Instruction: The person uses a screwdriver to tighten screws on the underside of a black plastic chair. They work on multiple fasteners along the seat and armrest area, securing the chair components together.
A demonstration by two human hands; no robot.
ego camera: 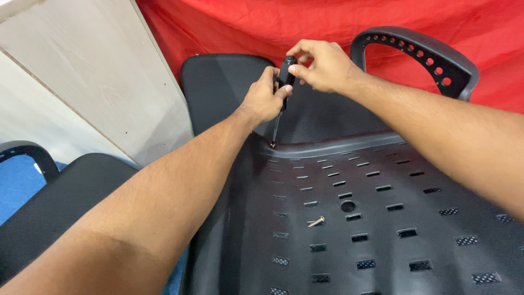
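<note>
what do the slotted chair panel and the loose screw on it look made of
Slotted chair panel: likely moulded black plastic, with a semi-gloss sheen and crisp slots.
Loose screw: looks like metal, pale and shiny with a brassy or nickel tint; exact plating unclear.

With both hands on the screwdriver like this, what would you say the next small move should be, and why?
Probably keep the shaft steady and turn the handle. The left hand and right hand both grip the screwdriver, and its tip sits at the edge of the black plastic chair panel, seemingly at a screw point. A loose screw lies apart on the panel.
</note>
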